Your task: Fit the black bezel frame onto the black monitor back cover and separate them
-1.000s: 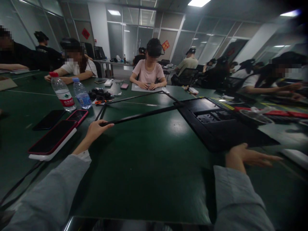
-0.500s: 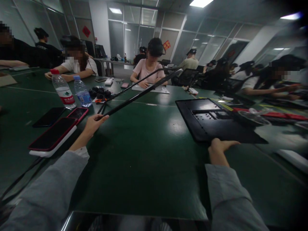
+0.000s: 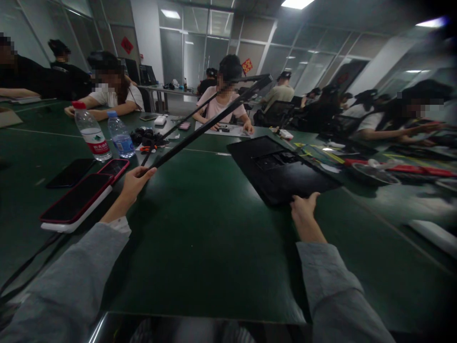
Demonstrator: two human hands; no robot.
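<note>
– Two hands show in the head view; what is each one on?
– The left hand [image 3: 133, 180] is closed round the near corner of a thin black frame [image 3: 210, 119]. The right hand [image 3: 303, 209] is clamped on the near edge of a black panel [image 3: 285, 176]. The hands are well apart.
– How do those two things lie?
– The frame is tilted, its near corner low over the desk [image 3: 214, 238] toward the left edge and its far end raised in the air. The panel lies on the desk, right of the middle.
– Anything beside the left hand?
– A red-edged phone [image 3: 74, 202] sits just left of the wrist, near the desk's left edge. Two water bottles [image 3: 92, 138] stand upright farther back.
</note>
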